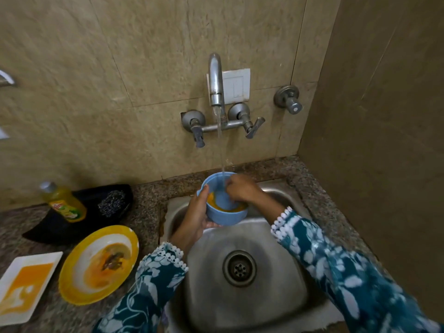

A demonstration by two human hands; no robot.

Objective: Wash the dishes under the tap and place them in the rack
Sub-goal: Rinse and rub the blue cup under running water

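1. She is rinsing the blue bowl (222, 205) under the tap (215, 80), over the steel sink (240, 296); left hand (195, 217) is gripping its smooth side, right hand (241, 188) is reaching inside, fingers hidden (grip unclear).
2. Orange residue is clinging inside, so more rubbing is probably needed.
3. A round yellow plate (98, 264) and a square white plate (24, 287) are waiting on the speckled desk (149, 203).

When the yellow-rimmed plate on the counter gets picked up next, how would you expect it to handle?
The yellow-rimmed plate looks like rigid plastic, so probably stiff and light. Orange sauce and scraps coat its centre, so it is likely slippery there; the cleaner rim should grip better. Tilting it could spill residue onto the counter.
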